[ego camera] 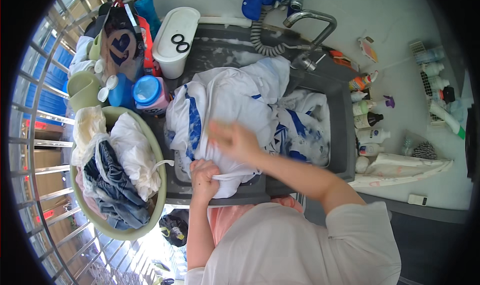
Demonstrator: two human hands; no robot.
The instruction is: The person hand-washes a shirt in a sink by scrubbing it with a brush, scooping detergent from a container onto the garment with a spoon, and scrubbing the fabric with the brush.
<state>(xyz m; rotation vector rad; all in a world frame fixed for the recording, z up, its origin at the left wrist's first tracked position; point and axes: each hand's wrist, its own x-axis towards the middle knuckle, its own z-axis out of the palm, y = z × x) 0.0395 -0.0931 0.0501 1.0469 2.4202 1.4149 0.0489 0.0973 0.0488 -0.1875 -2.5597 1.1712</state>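
Observation:
A white garment with blue panels is spread wet across the grey laundry sink and its left drainboard. My left hand is closed on a bunched fold of it, near the sink's front edge. Over the middle of the cloth, just above and right of that fist, my right hand is motion-blurred. Whether it holds something small cannot be made out. More white and blue cloth lies among suds in the basin on the right.
At left, a pale green tub holds jeans and white clothes. Behind it stand a blue-lidded jar, a blue bottle and a white lidded box. A chrome faucet arches behind the basin. Several bottles line the right wall.

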